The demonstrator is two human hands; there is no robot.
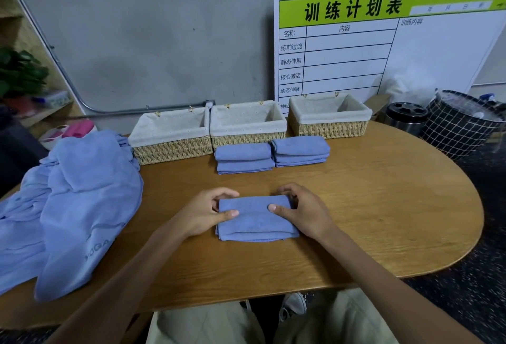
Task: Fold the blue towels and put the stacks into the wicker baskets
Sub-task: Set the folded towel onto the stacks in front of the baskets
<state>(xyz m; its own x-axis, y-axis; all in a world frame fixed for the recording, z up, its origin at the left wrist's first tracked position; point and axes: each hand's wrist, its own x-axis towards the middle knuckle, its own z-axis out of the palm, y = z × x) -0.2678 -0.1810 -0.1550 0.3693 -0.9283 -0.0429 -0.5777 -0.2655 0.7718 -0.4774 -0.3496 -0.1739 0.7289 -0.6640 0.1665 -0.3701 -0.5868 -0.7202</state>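
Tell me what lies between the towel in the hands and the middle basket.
In the head view, a stack of folded towels sits before the middle basket; bare table separates it from the held towel.

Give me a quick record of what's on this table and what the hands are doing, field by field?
Left hand: pinches the left edge of the folded towel
Right hand: pinches its right edge
Folded stacks: two, left stack and right stack, on the table before the baskets
Wicker baskets: three in a row, left, middle, right, no towels visible inside
Unfolded towels: heaped at the table's left
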